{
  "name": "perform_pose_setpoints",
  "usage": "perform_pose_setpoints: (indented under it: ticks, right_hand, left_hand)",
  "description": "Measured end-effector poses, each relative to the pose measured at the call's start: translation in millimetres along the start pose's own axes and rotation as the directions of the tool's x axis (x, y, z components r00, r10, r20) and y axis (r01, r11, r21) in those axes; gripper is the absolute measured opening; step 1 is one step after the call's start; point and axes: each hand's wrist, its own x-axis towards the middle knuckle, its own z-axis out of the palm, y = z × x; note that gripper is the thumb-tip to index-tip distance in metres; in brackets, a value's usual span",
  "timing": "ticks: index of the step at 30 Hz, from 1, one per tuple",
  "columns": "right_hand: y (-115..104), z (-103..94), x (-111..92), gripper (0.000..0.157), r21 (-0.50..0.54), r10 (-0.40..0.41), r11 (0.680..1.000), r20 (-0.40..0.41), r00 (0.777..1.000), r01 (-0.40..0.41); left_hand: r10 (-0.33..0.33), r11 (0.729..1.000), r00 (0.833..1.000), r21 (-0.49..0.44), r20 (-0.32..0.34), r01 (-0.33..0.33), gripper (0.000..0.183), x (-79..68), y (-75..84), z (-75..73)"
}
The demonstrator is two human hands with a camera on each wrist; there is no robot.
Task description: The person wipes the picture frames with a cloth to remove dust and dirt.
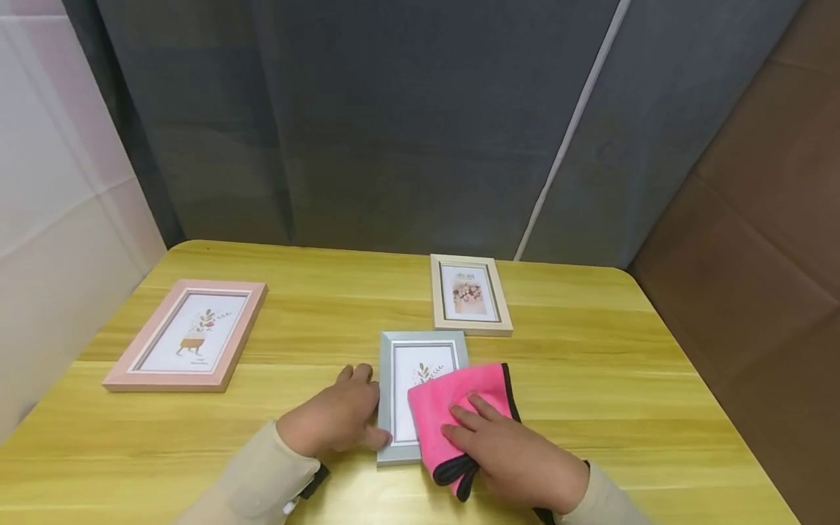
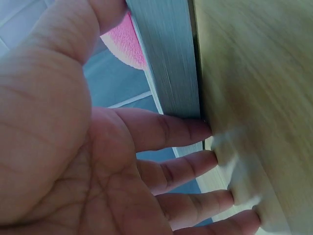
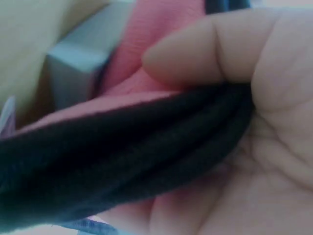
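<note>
A grey-blue picture frame point(image 1: 385, 408) lies face up on the table near its front. My left hand point(image 1: 341, 412) is at the frame's left side, its thumb on the border and its extended fingertips on the wood, as the left wrist view shows. In my right hand point(image 1: 518, 456) is a folded pink cloth point(image 1: 433, 401) with black trim, lying over the lower right of the frame and hiding part of its picture. The right wrist view shows the trim point(image 3: 132, 142) between thumb and fingers.
A pink picture frame point(image 1: 246, 321) lies at the left of the yellow wood-grain table point(image 1: 590, 350). A cream picture frame point(image 1: 504, 310) lies behind the grey-blue one. Dark cloth point(image 1: 394, 131) hangs behind the table, with a brown sheet point(image 1: 755, 277) at the right.
</note>
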Motion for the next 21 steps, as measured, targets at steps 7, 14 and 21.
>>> perform_pose_setpoints:
  ticks: [7, 14, 21]
  right_hand:
    - [28, 0.5, 41, 0.057, 0.066, 0.084, 0.995, -0.109, 0.990, -0.077]
    - [48, -12.8, 64, 0.049, 0.196, 0.140, 0.974, -0.108, 0.984, -0.117]
    - [22, -14.8, 11, 0.043, 0.139, 0.038, 0.990, -0.106, 0.994, -0.023]
  left_hand:
    - [0.016, 1.000, 1.000, 0.025, -0.013, -0.016, 0.048, 0.8, -2.1, 1.2]
    - [0.001, 1.000, 1.000, 0.022, -0.011, -0.001, 0.046, 1.3, -2.9, 0.0]
    - [0.009, 1.000, 1.000, 0.011, -0.003, -0.009, 0.039, -0.2, -0.8, 0.2]
